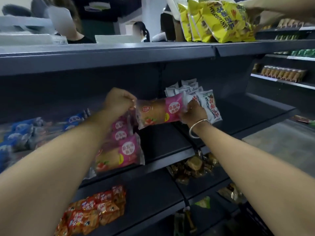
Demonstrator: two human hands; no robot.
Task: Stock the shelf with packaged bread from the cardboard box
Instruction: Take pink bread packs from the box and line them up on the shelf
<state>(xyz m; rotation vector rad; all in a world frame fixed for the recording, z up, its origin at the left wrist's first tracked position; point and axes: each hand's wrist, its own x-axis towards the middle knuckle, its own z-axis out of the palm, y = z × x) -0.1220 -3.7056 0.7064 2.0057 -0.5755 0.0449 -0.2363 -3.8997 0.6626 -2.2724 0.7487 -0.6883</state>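
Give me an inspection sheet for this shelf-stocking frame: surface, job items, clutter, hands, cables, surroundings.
Surface: dark middle shelf, bare patch right of the pink row.
Job's things: pink bread pack held in the air lengthwise; row of pink bread packs on the shelf below and left of it. Cardboard box: not in view.
Clutter: white snack packs, blue packs, orange packs, brown sweets, yellow bags on the top shelf.
Hands: left hand pinches the pack's left end; right hand, bracelet on the wrist, pinches its right end.
Cables: nothing seen.
Surroundings: other people behind the shelf; another person's arm on the yellow bags; further shelves right.
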